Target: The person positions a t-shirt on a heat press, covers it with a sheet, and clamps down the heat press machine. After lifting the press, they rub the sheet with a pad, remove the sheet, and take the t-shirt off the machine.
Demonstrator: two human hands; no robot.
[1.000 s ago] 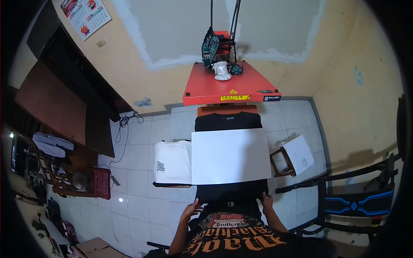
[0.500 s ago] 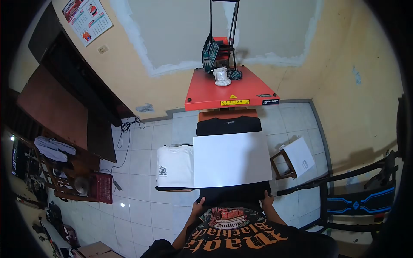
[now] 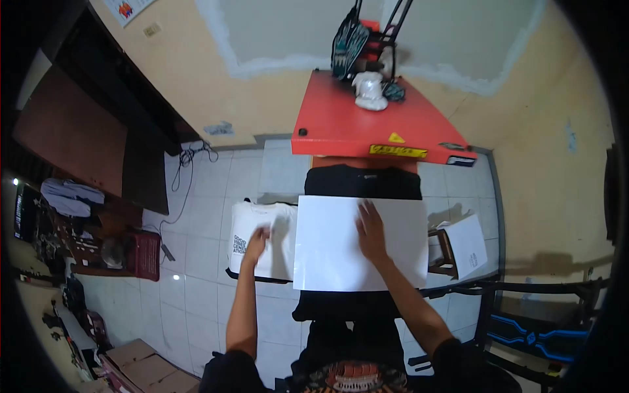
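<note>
A black T-shirt (image 3: 360, 185) is spread out below the raised red heat press plate (image 3: 373, 124). Over its middle lies a large glossy white sheet (image 3: 327, 255), leaving the collar and the hem showing. My right hand (image 3: 371, 230) is over the sheet's upper part, its fingers stretched out and holding nothing; whether it touches the sheet I cannot tell. At the left, my left hand (image 3: 259, 242) hovers above a folded white T-shirt (image 3: 268, 262) with dark lettering, fingers loosely bent and slightly blurred, nothing visible in them.
A white plastic-wrapped bundle (image 3: 371, 92) rests on the press top. To the right is a small wooden stool (image 3: 443, 252) with a white printed item (image 3: 466, 245) beside it. A black metal frame (image 3: 537, 334) stands lower right. Cables (image 3: 189, 157) trail over the tiled floor.
Both hands have left the black T-shirt's hem. The right moved up over the white sheet, the left up and leftward over the white T-shirt. The view has tilted down.
</note>
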